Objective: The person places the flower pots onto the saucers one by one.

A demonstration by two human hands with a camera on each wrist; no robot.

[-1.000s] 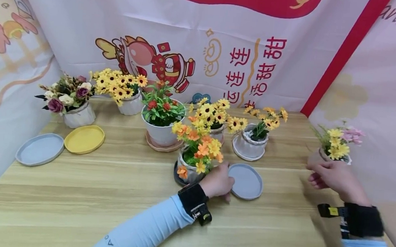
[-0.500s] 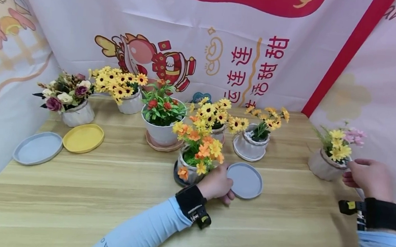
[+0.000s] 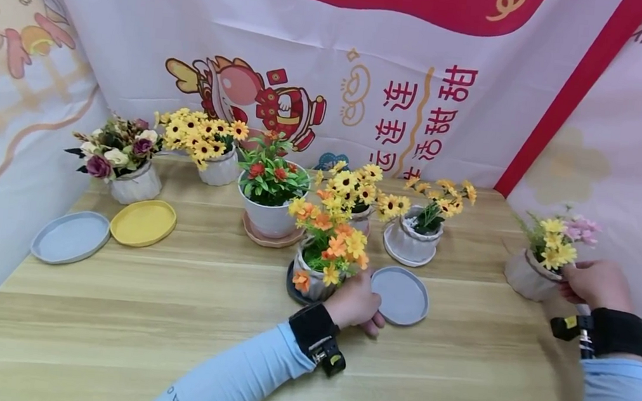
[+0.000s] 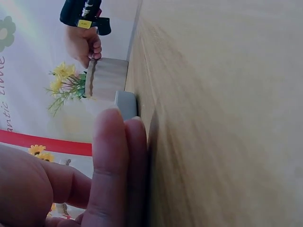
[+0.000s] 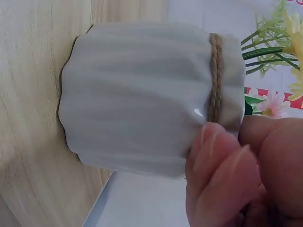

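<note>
At the right of the table, my right hand (image 3: 600, 285) pinches the rim of a grey-white flowerpot (image 3: 529, 276) with yellow and pink flowers. The right wrist view shows the thumb inside the rim and fingertips just below the twine band (image 5: 216, 78) of this upright pot. My left hand (image 3: 355, 300) lies low over the table by the left edge of a grey-blue saucer (image 3: 400, 296), its fingers (image 4: 110, 156) fairly straight. Whether it touches the saucer is unclear. Just left of that hand stands a pot of orange and yellow flowers (image 3: 314, 275) on a dark saucer (image 3: 295, 287).
A red-flowered pot (image 3: 269, 215) and a yellow-flowered pot (image 3: 413, 242) stand on saucers further back. At the left are a purple-and-white flower pot (image 3: 136, 184), another yellow-flowered pot (image 3: 221, 167), a yellow saucer (image 3: 144, 223) and a light blue saucer (image 3: 71, 238). Printed cloth walls enclose the table.
My right hand has moved from the front of the yellow-and-pink flowerpot to the right side of its rim. My left hand has stayed nearly still beside the grey-blue saucer.
</note>
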